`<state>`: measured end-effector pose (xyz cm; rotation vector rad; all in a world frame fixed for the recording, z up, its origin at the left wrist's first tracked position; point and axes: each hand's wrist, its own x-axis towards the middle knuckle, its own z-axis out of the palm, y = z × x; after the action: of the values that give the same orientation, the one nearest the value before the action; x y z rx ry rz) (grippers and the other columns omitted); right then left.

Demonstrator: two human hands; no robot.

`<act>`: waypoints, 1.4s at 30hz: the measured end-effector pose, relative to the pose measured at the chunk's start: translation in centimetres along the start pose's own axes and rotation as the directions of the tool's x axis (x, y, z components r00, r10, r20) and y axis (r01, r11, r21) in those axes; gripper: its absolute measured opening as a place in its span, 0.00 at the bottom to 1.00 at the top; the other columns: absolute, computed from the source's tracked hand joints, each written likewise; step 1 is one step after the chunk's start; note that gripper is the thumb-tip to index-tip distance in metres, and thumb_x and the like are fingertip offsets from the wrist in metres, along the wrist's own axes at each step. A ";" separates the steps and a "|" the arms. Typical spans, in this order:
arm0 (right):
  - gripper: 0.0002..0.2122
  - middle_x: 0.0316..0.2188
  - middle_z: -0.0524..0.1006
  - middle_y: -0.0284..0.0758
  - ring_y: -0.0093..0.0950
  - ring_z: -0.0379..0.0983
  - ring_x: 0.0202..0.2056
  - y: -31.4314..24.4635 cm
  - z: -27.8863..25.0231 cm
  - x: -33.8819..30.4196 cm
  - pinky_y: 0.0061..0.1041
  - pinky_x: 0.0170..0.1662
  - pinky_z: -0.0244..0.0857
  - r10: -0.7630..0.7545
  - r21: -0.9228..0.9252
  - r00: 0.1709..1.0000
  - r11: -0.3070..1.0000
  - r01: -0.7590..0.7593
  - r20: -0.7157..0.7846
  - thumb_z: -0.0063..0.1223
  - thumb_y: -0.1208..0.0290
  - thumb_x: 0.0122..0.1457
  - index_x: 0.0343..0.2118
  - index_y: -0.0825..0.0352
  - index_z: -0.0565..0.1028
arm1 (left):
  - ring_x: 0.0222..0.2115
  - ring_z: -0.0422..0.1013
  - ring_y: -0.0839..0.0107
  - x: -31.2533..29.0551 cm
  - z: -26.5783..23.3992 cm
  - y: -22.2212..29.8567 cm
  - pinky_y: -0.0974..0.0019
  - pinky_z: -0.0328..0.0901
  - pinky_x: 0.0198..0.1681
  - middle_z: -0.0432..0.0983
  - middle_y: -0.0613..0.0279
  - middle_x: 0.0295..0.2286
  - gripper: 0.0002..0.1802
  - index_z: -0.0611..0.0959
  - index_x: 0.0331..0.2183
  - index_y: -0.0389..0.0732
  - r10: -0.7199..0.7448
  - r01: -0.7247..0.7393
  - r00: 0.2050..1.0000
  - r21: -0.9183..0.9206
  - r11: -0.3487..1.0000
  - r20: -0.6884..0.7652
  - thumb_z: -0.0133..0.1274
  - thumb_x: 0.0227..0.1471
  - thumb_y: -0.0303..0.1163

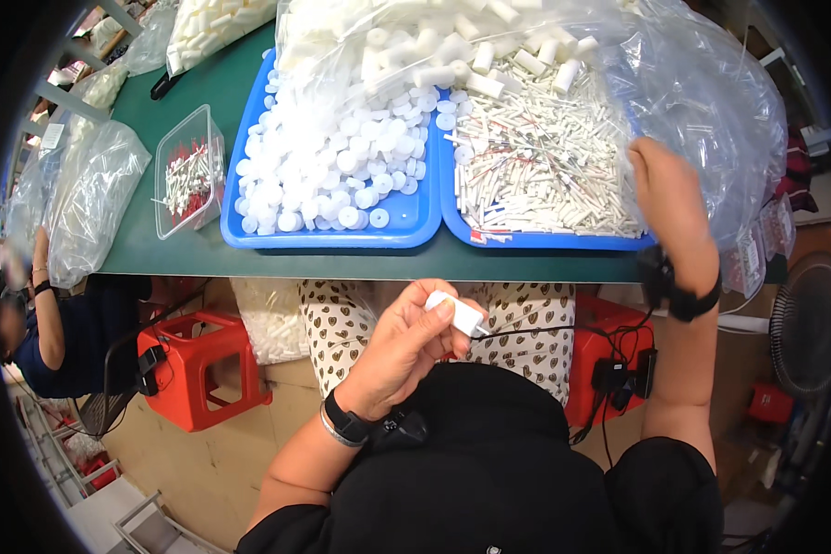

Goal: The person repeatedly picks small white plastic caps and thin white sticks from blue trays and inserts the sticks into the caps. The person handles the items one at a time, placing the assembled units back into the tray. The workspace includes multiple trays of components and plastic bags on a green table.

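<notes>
Above my lap, my left hand (411, 332) is closed around a white cylinder (455, 314). A thin pale pin sticks out of the cylinder's lower right end. My right hand (671, 194) is over the right edge of a blue tray (563, 243), beside a clear plastic bag (711, 111). Its fingers are pinched together, and what is between them, if anything, is hidden. Thin white sticks (545, 175) fill that tray, a few red among them. Larger white foam-like cylinders (485, 57) lie behind them under clear plastic.
A second blue tray (332, 241) holds white discs (351, 162). To its left, a clear box (162, 203) contains red and white pieces. Red stools (180, 379) stand below the green table (185, 263). Another person (74, 337) sits at far left; a fan (800, 323) stands at right.
</notes>
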<state>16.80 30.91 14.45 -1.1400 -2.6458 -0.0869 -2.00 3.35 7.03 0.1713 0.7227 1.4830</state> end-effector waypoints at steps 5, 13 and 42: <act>0.05 0.34 0.73 0.51 0.52 0.72 0.35 6.9 1.8 0.7 0.45 0.38 0.66 -0.108 -0.290 0.989 0.948 0.132 0.098 0.46 0.80 0.53 0.33 0.73 0.71 | 0.27 0.71 0.71 0.1 -0.4 0.0 0.71 0.68 0.33 0.76 0.47 0.37 0.08 0.71 0.41 0.40 -0.053 0.054 0.997 -0.031 0.998 0.055 0.46 0.62 0.32; 0.07 0.36 0.72 0.49 0.49 0.73 0.36 6.6 2.5 0.9 0.41 0.38 0.68 -0.122 -0.267 0.990 0.954 0.137 0.073 0.44 0.82 0.53 0.36 0.72 0.70 | 0.27 0.68 0.75 0.3 -0.5 0.8 0.73 0.66 0.34 0.76 0.51 0.38 0.13 0.75 0.40 0.37 -0.052 0.053 0.998 -0.042 0.998 0.036 0.45 0.64 0.37; 0.13 0.31 0.73 0.43 0.42 0.74 0.29 -13.3 4.0 -9.4 0.36 0.31 0.67 -0.344 0.836 0.925 0.545 0.058 0.161 0.55 0.78 0.57 0.45 0.71 0.70 | 0.37 0.66 0.77 1.2 -0.7 -2.5 0.72 0.64 0.42 0.67 0.60 0.42 0.07 0.72 0.42 0.38 0.569 -0.468 0.822 0.595 0.653 0.022 0.47 0.63 0.27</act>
<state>12.57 15.73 8.76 -0.5133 -2.4924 1.2672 -0.35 4.01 4.77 0.7947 1.3449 1.7925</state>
